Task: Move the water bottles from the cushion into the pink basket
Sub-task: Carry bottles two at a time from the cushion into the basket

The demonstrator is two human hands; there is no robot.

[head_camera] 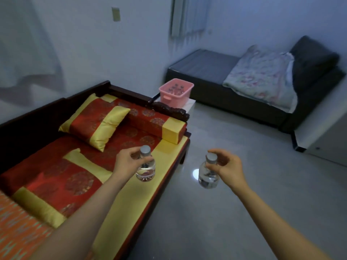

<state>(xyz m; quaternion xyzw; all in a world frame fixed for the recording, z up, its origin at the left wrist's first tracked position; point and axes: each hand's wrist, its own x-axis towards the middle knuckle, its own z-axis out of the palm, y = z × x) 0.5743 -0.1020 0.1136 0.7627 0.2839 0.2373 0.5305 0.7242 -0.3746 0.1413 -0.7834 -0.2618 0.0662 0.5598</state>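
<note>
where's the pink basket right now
In the head view the pink basket sits up centre, on a white surface past the far end of the red-and-yellow couch, just before the dark daybed.

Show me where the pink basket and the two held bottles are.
Pink basket (174, 99): head view, front wall.
Left bottle (146, 168): head view, clear body.
Right bottle (208, 178): head view, clear body.

Open grey floor (234, 147) runs clear toward pink basket (176, 92) on white side table (188, 106). Carved bench arm (169, 110) stands beside basket's near left. Basket mouth open; bottles (175, 89) already crowd inside.
</note>
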